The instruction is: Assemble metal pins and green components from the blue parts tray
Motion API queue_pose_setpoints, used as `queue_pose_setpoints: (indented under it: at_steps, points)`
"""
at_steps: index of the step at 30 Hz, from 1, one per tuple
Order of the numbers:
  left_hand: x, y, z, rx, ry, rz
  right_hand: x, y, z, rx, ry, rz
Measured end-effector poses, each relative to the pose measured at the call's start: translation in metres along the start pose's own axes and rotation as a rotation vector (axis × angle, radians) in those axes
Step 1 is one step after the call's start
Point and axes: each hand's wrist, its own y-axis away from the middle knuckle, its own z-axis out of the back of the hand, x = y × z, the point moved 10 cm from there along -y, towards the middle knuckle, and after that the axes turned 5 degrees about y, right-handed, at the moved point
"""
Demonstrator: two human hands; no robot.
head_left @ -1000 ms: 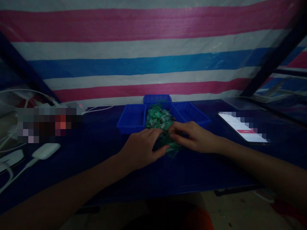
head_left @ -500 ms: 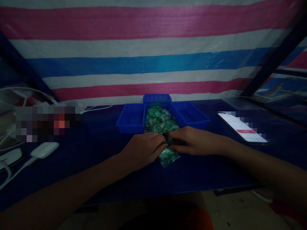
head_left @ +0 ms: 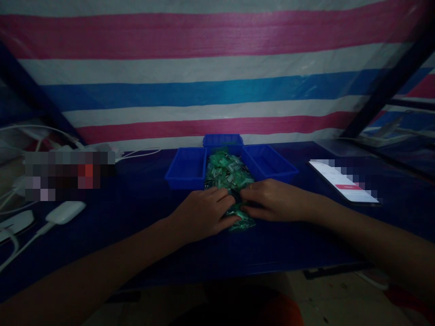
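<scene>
A heap of small green, see-through plastic packets [head_left: 227, 170] with shiny bits among them lies at the middle of the table. Both hands work at its near end. My left hand [head_left: 205, 210] comes in from the left, fingers curled into the packets and thumb stretched along their near side. Opposite it, my right hand [head_left: 267, 199] has its fingers bent down onto the same packets. The fingertips almost meet, and in the dim light what lies exactly between them is hidden. Some green plastic shows below the fingers.
Blue trays flank the heap: a left tray [head_left: 186, 181], a right tray [head_left: 272, 165] and a back tray [head_left: 222, 139]. A lit phone [head_left: 343, 181] lies on the right of the blue table [head_left: 142, 249]. A white charger [head_left: 66, 212] and cables are at left. Striped sheeting [head_left: 217, 90] hangs behind.
My left thumb has moved away from its fingers, out over the near packets. The near end of the green plastic has shifted slightly up and inward. My right hand stays nearly in place.
</scene>
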Motion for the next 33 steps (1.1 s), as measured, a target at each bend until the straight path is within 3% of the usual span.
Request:
queue_pose_setpoints:
  at_steps: [18, 33]
  points:
    - [-0.0009, -0.0009, -0.0013, 0.033, 0.004, -0.009, 0.0012, 0.0010, 0.0005, -0.007, 0.050, 0.009]
    - [-0.0068, -0.0006, 0.0015, -0.019, -0.057, -0.052, 0.0030, 0.0001, 0.0005, -0.006, 0.048, 0.015]
